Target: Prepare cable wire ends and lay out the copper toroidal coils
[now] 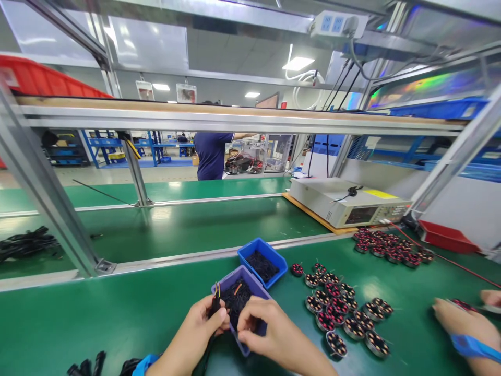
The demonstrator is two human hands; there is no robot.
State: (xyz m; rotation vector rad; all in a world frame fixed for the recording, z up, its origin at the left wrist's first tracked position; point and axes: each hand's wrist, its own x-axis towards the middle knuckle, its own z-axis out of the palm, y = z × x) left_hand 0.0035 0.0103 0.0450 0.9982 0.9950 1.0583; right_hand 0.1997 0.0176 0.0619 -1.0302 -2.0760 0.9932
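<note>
Over at this green bench [117, 318], seen from the head cam, the left hand [191, 334] has its fingers [205, 313] closed in a tight pinch on a black lead [215, 305] with little coloured tips, holding it up just over the rim of a tray [261, 288] full of tangled leads. The right hand [279, 334] sits at the tray's near edge, fingers bunched together and dipping into the pile, though I can't tell if they've actually got a wire. Tray's parked right between both hands, probably so either can reach in without stretching. A blue bin [263, 249] of more leads sits just behind it, with copper-wound coils [336, 308] grouped off to the right, handy but out of the way. At the right edge, another person's hand [465, 326] with a blue wrist strap [473, 347] is on a coil.
</note>
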